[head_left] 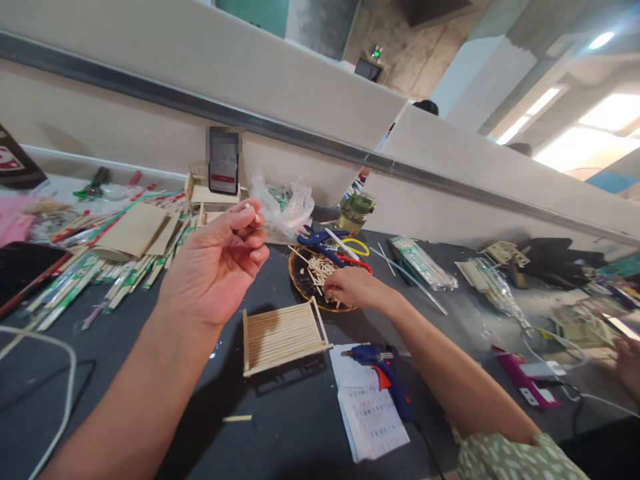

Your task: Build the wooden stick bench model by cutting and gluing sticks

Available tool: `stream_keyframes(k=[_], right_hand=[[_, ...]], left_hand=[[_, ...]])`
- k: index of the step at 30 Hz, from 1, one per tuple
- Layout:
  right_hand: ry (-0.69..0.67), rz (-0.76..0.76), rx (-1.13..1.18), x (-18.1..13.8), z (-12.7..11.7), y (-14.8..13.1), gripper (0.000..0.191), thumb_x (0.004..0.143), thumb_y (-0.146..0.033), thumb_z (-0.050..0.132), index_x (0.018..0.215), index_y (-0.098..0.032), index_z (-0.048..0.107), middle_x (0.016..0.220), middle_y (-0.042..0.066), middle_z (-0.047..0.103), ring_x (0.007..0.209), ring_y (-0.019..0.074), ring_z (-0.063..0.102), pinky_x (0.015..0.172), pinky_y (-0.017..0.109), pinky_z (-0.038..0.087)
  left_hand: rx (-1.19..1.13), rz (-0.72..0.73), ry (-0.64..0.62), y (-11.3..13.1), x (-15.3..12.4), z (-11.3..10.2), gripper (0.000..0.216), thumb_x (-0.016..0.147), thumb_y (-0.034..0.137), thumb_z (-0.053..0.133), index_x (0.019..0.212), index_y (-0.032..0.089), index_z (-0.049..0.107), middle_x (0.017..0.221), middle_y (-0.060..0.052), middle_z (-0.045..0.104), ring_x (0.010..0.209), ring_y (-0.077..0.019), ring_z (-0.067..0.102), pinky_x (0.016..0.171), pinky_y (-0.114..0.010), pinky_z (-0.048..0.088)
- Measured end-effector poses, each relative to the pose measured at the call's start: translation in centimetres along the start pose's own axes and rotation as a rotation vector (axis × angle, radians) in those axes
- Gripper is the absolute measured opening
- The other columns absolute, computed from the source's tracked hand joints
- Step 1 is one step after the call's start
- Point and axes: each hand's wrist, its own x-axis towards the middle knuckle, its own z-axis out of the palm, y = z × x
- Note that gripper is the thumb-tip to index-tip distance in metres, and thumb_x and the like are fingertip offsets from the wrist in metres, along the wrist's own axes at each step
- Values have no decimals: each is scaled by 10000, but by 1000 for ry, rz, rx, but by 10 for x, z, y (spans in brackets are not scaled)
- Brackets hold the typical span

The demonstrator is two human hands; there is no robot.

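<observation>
No text can be read here with certainty. The smartphone screen [223, 165] shows lines and a red bar [223, 179], but the letters are blurred. The paper [357, 437] bears rows of small characters [375, 415], and the dark object [23, 177] at far left a red-white mark [9, 159], both illegible.

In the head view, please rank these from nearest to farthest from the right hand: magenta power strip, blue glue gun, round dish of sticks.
From the right hand:
1. Round dish of sticks: directly at the hand, which reaches over its right side.
2. Blue glue gun: toward the wearer, partly on paper.
3. Magenta power strip: well off to the right.
</observation>
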Motion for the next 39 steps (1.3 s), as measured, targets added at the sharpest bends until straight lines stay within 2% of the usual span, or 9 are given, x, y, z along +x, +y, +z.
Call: stream_keyframes(k=[3,8,13,16,22,27,30,35,39], right_hand=[[40,51,-22,3,6,-4,315,895,-195,423,1073,-213,683,1080,92,721,966,225,679,736,269,473],[4,123,-45,12,22,-12,370,869,-173,454,1219,-120,560,1067,173,710,926,274,692,720,310,495],[23,13,62,14,20,-5,384,898,-193,433,1242,-254,593,1179,79,692,1027,241,667,794,293,483],[74,31,78,17,16,-2,395,920,-216,416,1258,-310,599,1213,43,681,1064,234,652,820,297,477],[172,94,48,38,14,-7,345,949,-259,378,1179,-271,635,1158,59,699,1039,239,660,812,313,486],[136,162,44,54,13,-11,323,929,-214,393,1123,-217,651,1131,93,702,1015,238,666,797,317,498],[142,159,99,55,13,-7,319,907,-201,428,1096,-241,682,1121,70,711,1023,220,662,830,300,489],[245,204,156,50,9,2,310,913,-239,429,1019,-249,720,1082,42,727,1031,214,656,837,284,484],[218,201,112,48,7,-2,300,927,-265,437,1060,-259,706,1080,54,727,1026,217,664,818,282,491]], left_hand=[[3,-5,3,-2,1,0,166,713,101,699,859,178,684,673,-4,626,495,-56,513,434,-164,400],[15,-14,4,-5,3,-1,173,710,96,707,859,180,684,672,-4,627,493,-57,516,432,-165,397],[9,-22,13,-5,4,-1,198,730,93,685,898,198,691,666,-4,628,493,-63,515,431,-167,402],[10,-20,14,-5,4,-1,218,726,87,688,911,202,693,669,-2,630,491,-61,516,436,-170,404],[6,-7,19,-8,6,-3,177,714,70,690,854,178,691,672,-2,628,500,-61,518,436,-169,403],[22,-22,76,-12,18,-9,137,732,57,662,832,148,686,661,-12,620,488,-58,507,426,-153,408],[26,-37,103,-13,25,-14,168,736,37,648,862,137,694,675,-21,631,488,-61,512,423,-152,420],[57,-42,126,-18,33,-21,232,736,16,647,905,162,710,717,-27,661,496,-54,523,431,-142,436],[87,-74,115,-24,40,-28,283,719,-17,656,906,186,719,727,-18,663,489,-45,518,439,-133,437]])
